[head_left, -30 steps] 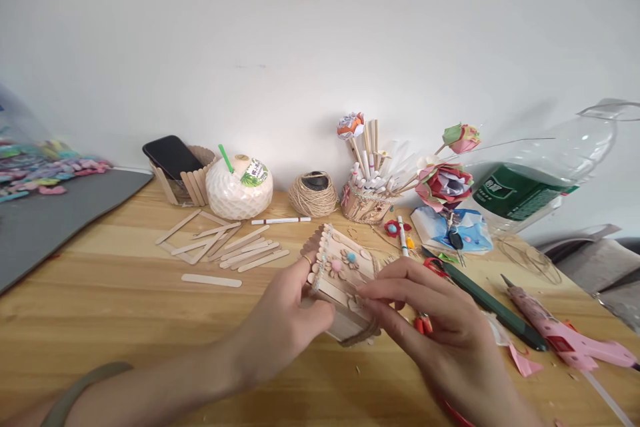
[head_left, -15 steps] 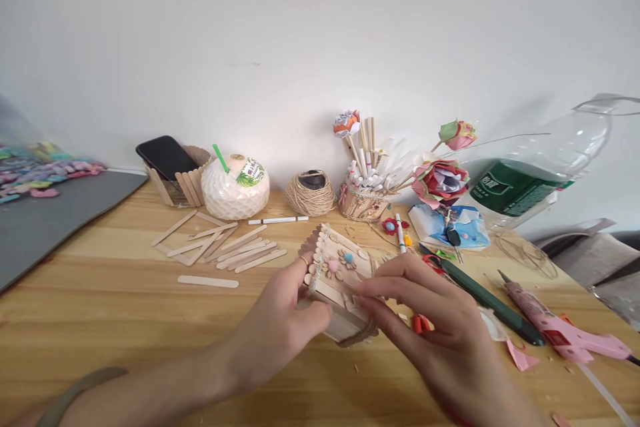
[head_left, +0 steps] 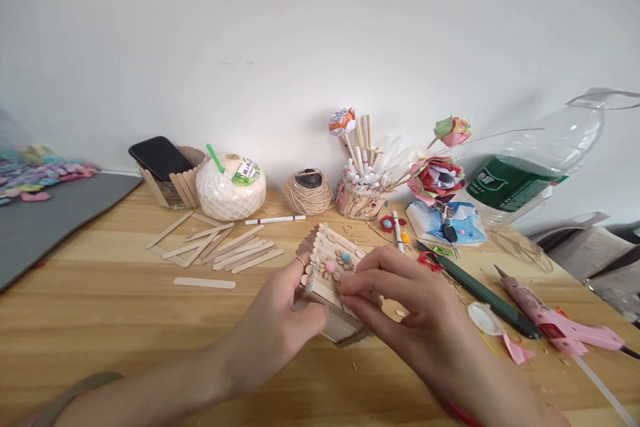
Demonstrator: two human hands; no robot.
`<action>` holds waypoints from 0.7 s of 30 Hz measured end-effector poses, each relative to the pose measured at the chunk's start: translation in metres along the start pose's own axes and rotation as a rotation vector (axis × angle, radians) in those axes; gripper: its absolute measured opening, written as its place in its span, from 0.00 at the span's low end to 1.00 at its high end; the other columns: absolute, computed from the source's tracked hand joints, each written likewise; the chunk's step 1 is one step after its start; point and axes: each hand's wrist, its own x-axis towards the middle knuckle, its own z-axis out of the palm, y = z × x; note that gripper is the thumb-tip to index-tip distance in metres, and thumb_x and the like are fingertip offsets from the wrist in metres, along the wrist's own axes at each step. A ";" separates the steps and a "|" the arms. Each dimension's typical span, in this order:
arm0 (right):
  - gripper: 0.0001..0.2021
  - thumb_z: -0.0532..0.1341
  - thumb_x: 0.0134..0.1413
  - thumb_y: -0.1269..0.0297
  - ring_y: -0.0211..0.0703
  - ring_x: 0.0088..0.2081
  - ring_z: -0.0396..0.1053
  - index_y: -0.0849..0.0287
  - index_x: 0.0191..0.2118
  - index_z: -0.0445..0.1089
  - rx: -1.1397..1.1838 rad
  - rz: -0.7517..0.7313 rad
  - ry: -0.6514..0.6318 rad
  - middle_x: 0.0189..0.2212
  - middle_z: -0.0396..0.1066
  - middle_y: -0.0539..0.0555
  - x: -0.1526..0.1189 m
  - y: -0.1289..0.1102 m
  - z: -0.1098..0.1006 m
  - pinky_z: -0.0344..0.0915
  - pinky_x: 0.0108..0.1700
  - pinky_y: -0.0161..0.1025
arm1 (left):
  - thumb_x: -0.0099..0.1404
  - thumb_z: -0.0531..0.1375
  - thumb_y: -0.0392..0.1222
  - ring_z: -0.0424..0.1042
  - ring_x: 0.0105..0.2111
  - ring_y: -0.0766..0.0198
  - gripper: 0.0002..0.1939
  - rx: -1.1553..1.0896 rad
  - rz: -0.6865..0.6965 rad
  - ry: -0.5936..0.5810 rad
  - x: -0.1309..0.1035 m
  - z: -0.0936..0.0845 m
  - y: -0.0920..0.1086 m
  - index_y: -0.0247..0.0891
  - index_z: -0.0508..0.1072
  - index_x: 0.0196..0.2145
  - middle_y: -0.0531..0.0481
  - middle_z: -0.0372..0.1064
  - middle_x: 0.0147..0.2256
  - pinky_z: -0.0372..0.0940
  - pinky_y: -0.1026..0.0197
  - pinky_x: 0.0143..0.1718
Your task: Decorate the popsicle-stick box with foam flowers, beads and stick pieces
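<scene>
My left hand [head_left: 285, 307] is closed round the scalloped rim of a craft-stick box [head_left: 327, 330], thumb outside and fingers inside. The box lies tilted, its decorated side facing up. On that side are a small flower with a pink centre [head_left: 331, 267] and another with a blue centre [head_left: 346, 257]. Twine trims the box near both ends. My right hand [head_left: 407, 310] is closed in a pinch, fingertips at the decorated side just below the flowers. Whatever lies between those fingertips is too small and covered to make out.
Loose craft sticks [head_left: 243, 257] lie on the left. Behind stand a wrapped coconut [head_left: 231, 190], a twine ball [head_left: 307, 192] and a pen holder [head_left: 361, 203]. On the right are a pink glue gun [head_left: 555, 320], a dark green tool [head_left: 485, 293] and a large plastic bottle [head_left: 515, 180].
My right hand's fingertips have shifted a little left and down along the decorated side. My left hand keeps its grip on the box. The whole view has shifted slightly.
</scene>
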 end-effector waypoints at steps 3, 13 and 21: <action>0.07 0.58 0.54 0.72 0.36 0.31 0.68 0.55 0.32 0.73 0.025 0.023 0.025 0.29 0.69 0.50 0.001 0.000 -0.004 0.66 0.31 0.32 | 0.55 0.53 0.29 0.64 0.32 0.65 0.16 -0.018 -0.002 -0.005 0.000 0.000 0.000 0.36 0.68 0.41 0.53 0.68 0.33 0.58 0.64 0.35; 0.06 0.60 0.52 0.72 0.37 0.30 0.68 0.56 0.28 0.72 -0.039 0.061 0.035 0.27 0.70 0.49 0.001 0.000 -0.011 0.64 0.31 0.34 | 0.55 0.53 0.29 0.64 0.32 0.64 0.17 -0.024 -0.018 0.014 -0.001 0.001 -0.002 0.36 0.67 0.43 0.53 0.70 0.32 0.59 0.64 0.36; 0.06 0.59 0.52 0.72 0.38 0.31 0.68 0.57 0.28 0.71 -0.037 0.079 0.043 0.28 0.70 0.50 0.001 0.001 -0.014 0.65 0.31 0.34 | 0.55 0.54 0.30 0.66 0.34 0.63 0.18 -0.015 -0.024 0.008 -0.002 0.001 -0.001 0.37 0.67 0.45 0.52 0.70 0.34 0.59 0.63 0.37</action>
